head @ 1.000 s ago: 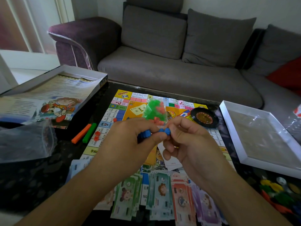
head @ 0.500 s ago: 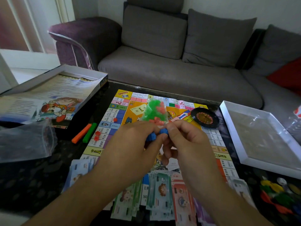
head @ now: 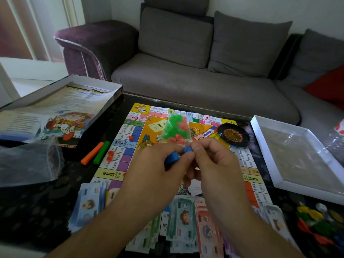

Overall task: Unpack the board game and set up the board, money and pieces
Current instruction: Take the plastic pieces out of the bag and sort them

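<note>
Grey fabric sofa (head: 195, 86) along far side, fitted with grey back cushions (head: 175, 37). Purple armrest (head: 96, 45) at left end. Red cushion (head: 329, 86) at right edge. Dark glossy table (head: 37, 205) in foreground. Pale wall (head: 260, 8) behind sofa. Bright window frame (head: 46, 25) at upper left, admitting daylight.

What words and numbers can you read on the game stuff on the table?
"2000": on a left-edge square of the game board.
"1200": on a left-edge square just below it.
"160": on the board's near edge, partly hidden by the play money.
Red "?" marks: on two top-row squares of the board.
Chinese writing on the board squares: too small to read.
Print on the rules sheet in the box lid: blurred.
Roulette wheel numbers: too small.
</note>
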Demonstrator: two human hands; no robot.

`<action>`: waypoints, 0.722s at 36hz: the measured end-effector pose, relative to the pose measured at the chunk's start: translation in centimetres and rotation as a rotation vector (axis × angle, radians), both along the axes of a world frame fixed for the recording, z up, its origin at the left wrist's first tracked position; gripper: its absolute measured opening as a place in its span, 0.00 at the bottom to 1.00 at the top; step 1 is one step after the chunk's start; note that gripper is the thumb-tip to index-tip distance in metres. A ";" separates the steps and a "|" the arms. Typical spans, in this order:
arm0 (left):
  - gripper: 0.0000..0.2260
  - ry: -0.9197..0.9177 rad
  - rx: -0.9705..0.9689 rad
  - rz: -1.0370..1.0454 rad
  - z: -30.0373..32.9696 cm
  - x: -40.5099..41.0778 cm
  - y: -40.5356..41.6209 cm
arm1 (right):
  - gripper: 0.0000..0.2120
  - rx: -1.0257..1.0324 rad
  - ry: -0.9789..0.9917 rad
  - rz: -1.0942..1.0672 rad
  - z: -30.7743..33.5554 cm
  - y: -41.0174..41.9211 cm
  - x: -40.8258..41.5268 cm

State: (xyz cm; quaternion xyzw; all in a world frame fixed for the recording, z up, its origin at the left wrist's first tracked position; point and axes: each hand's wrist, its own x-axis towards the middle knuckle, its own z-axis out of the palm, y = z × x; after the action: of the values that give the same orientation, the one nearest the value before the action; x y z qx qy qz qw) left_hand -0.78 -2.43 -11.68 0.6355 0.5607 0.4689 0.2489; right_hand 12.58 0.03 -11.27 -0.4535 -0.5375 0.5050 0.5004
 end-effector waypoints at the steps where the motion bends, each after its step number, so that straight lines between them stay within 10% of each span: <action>1: 0.05 -0.006 -0.002 0.004 0.0 0.1 0.0 | 0.11 -0.009 0.023 -0.003 0.0 0.0 0.0; 26: 0.08 -0.159 -0.001 0.044 0.8 -1.6 0.8 | 0.13 -0.101 0.051 0.096 1.1 0.8 1.1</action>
State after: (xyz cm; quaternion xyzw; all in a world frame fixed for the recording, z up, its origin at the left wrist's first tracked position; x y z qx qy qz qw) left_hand -2.40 -1.65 -10.87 0.5837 0.5532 0.5230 0.2824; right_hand 13.71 0.80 -10.15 -0.4389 -0.5196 0.5664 0.4653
